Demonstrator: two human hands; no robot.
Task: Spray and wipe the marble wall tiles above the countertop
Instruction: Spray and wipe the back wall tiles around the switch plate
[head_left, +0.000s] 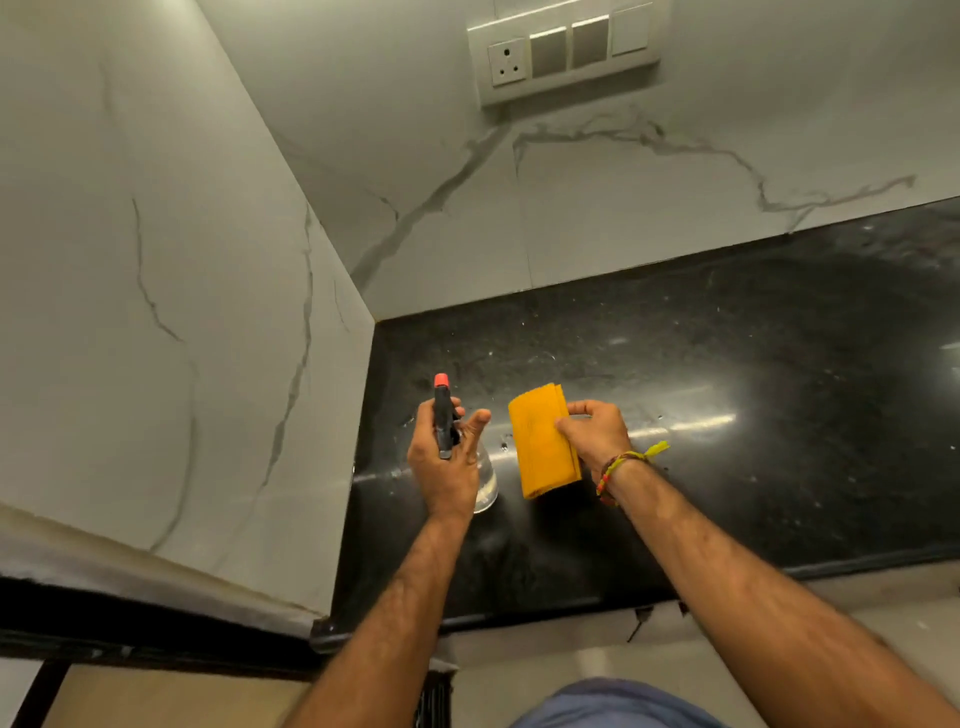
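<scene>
Left hand (444, 462) is wrapped round the bottle (483, 483) neck, forefinger loose off the trigger; clear plastic, probably light and slick. Right hand (597, 436) pinches the soft folded cloth (540, 441) just left of it.

White grey-veined walls (156, 234) meet in a corner above a glossy black table (675, 374); a switch plate (563, 52) sits high.

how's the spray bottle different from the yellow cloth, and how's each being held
The spray bottle is clear and rigid with a black head and red nozzle; the yellow cloth is opaque, soft and folded flat. The left hand wraps the bottle's neck; the right hand pinches the cloth's edge. Both are held above the black countertop.
</scene>
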